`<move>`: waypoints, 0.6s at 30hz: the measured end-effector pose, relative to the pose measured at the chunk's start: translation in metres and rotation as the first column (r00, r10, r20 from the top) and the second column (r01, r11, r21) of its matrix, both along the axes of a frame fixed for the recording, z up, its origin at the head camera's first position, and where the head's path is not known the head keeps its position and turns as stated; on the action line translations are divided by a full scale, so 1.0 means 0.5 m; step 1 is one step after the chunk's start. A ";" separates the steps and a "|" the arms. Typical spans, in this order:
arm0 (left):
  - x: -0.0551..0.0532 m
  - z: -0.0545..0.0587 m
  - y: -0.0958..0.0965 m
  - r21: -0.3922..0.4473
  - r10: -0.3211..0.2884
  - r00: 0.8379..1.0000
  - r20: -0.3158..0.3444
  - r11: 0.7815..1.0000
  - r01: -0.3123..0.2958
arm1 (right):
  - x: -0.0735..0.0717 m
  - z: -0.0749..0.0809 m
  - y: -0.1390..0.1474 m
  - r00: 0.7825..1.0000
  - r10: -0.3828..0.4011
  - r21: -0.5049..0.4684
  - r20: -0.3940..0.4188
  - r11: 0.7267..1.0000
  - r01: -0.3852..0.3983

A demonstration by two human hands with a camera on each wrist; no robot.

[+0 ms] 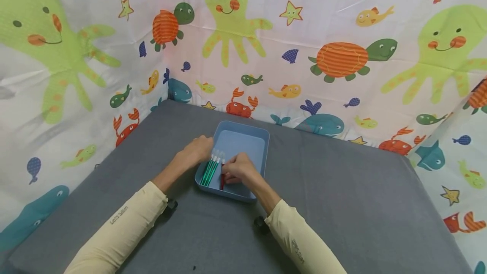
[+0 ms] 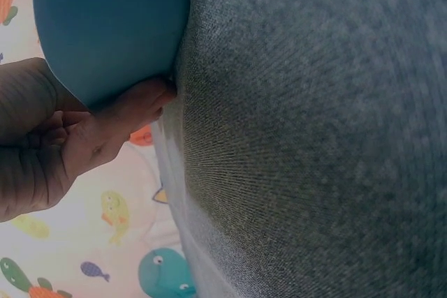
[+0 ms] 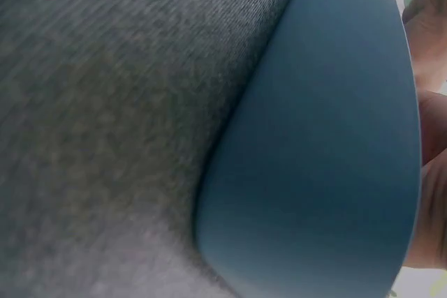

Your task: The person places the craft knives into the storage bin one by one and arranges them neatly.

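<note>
A shallow blue tray [image 1: 239, 135] lies on the grey cloth. My left hand [image 1: 199, 149] grips the tray's left side; in the left wrist view its fingers [image 2: 143, 106] lie along the outer wall, low by the cloth. Inside the tray, several slim green sticks with pale clear tips [image 1: 210, 172] lie side by side along the left wall. Just right of them, my right hand [image 1: 240, 169] pinches a slim dark red stick with a pale tip [image 1: 222, 181], partly covered by the fingers. The tray wall hides most of the right hand in the right wrist view.
Grey cloth [image 1: 342, 206] covers the table around the tray. A curtain printed with sea animals [image 1: 266, 54] stands along the back and both sides. Dark wrist devices [image 1: 261, 225] sit under both cream sleeves [image 1: 304, 240].
</note>
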State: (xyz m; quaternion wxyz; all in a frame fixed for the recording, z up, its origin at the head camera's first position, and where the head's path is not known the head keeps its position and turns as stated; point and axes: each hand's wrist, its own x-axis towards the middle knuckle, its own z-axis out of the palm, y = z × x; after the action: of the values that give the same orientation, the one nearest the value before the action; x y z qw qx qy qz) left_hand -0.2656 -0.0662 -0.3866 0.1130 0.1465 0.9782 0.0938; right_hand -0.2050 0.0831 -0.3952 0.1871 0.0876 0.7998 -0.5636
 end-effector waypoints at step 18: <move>0.001 -0.003 0.006 -0.001 -0.030 0.999 -0.036 1.000 0.030 | 0.021 0.000 0.007 0.992 0.121 -0.012 -0.039 0.993 -0.121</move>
State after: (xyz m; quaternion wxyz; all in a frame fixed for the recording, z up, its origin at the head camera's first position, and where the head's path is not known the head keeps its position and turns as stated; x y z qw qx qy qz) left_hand -0.2649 -0.0631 -0.3879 0.0967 0.1630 0.9778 0.0893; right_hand -0.1943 0.0868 -0.3952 0.2062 0.0268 0.8030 -0.5585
